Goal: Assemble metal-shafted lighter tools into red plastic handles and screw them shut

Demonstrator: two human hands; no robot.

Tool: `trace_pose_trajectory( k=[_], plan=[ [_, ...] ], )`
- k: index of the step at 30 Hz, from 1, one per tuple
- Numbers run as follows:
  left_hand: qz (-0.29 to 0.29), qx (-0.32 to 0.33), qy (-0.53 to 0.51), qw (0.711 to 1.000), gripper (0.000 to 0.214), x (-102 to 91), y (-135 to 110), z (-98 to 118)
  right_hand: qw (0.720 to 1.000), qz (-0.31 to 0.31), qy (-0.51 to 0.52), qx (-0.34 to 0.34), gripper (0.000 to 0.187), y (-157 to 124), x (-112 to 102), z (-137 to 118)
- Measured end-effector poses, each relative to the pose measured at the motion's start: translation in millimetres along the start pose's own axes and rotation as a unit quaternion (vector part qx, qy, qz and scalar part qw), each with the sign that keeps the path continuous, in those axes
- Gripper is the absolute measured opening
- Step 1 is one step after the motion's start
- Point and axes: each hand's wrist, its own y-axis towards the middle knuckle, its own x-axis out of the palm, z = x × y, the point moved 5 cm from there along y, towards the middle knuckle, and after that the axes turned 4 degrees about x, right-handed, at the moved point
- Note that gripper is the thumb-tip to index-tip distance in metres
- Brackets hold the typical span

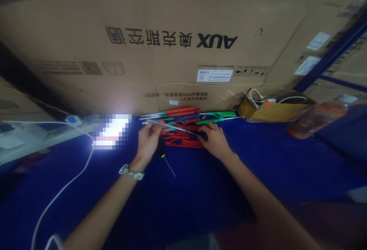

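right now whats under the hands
Under the left hand and right hand lie red lighters on the blue table; the parts beneath the palms are covered.

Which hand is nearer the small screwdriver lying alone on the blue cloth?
Left. The left hand is just above and left of the small screwdriver, close to its handle. The right hand sits farther off to the right, on the red lighters.

Both forearms are bare, and a silver metal-link wristwatch (131, 172) circles the left wrist.
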Motion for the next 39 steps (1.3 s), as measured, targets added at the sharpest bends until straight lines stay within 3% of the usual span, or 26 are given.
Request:
trace_pose_trajectory(
  k=[4, 10, 15, 23, 28, 33, 39],
  plan=[
    [0.013, 0.005, -0.014, 1.000, 0.043, -0.6, -2, 1, 0.998, 0.047, 0.031, -0.033, 0.005, 2, -4, 0],
    [0.040, 0.001, -0.068, 0.997, 0.044, -6.8, -2, 10, 0.987, 0.063, 0.124, -0.080, 0.012, 7, -9, -6],
    [0.051, -0.022, -0.127, 0.990, 0.041, -9.2, -2, 16, 0.960, 0.069, 0.249, -0.111, 0.012, 12, -13, -14],
    [0.029, -0.084, -0.197, 0.976, 0.039, -4.1, -7, 10, 0.936, 0.059, 0.341, -0.063, 0.015, 16, -1, -12],
    [0.022, -0.051, -0.194, 0.979, 0.035, -0.7, -3, 14, 0.902, 0.029, 0.427, -0.053, 0.013, 16, 7, -9],
    [-0.021, 0.005, -0.141, 0.990, 0.037, 14.9, 10, 31, 0.850, -0.032, 0.526, -0.018, 0.021, 19, 11, 0],
    [-0.059, 0.018, -0.123, 0.990, 0.036, 47.0, 13, 32, 0.851, 0.008, 0.525, -0.014, 0.027, 24, -5, 25]
  ],
)
